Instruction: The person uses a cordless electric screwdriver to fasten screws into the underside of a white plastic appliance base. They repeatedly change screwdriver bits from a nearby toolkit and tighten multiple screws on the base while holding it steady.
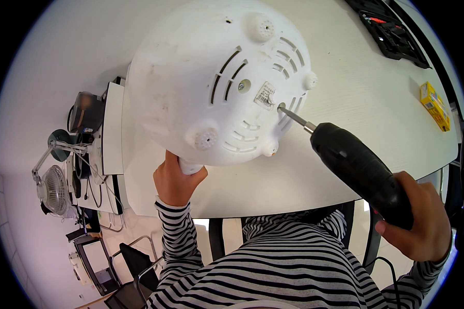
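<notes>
A white round plastic appliance (175, 98), resembling an electric pot turned bottom up, is tilted above the table. Its underside shows slotted vents, several round feet, a small worn label (264, 96) and a recessed screw (242, 86). My left hand (176, 178) is closed around the short white handle (189, 167) at its near side. In my right hand (423, 219) is a black electric screwdriver (358, 167), gripped at its rear end. The metal bit (295, 118) reaches into a screw hole beside the label; the hole's inside is hidden.
The pale table (355, 77) spreads beneath. An open black tool case (389, 33) lies at the far right, with a yellow box (434, 106) nearer. On the left are a small fan (54, 190), a dark grey device (86, 112) and cables. A black chair (139, 268) stands lower left.
</notes>
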The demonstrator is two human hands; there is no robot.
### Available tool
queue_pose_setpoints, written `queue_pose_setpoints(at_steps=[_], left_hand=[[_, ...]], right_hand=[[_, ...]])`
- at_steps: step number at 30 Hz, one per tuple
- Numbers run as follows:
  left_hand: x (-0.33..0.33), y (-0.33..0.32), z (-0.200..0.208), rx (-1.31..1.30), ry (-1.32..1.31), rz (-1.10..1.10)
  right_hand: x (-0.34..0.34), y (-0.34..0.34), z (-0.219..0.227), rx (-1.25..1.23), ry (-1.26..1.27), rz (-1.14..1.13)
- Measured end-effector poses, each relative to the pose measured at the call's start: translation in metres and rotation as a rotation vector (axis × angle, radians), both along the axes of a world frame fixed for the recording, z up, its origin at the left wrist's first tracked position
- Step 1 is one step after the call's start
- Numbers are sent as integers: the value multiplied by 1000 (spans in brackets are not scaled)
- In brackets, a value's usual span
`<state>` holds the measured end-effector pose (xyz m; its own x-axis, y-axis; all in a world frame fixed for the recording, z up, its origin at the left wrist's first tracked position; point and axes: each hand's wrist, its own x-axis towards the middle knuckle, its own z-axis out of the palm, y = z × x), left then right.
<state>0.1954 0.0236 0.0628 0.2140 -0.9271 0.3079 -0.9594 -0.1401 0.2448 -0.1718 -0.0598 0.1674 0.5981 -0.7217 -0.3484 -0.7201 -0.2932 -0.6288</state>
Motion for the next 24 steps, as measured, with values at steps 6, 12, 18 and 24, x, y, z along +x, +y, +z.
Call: queue_pose_setpoints(at_steps=[6,12,18,24], left_hand=[[6,-4,-1,-9,81,5],[9,-8,0,54,244,55],[13,-10,2,96,429,79],[13,-15,0,86,448,32]], right_hand=[[-17,18,-1,19,-19,-238],[-23,24,-36,296,-256,-485],[-34,23,-83,398,-289,-523],[-50,14,-128,320,-439,-306]])
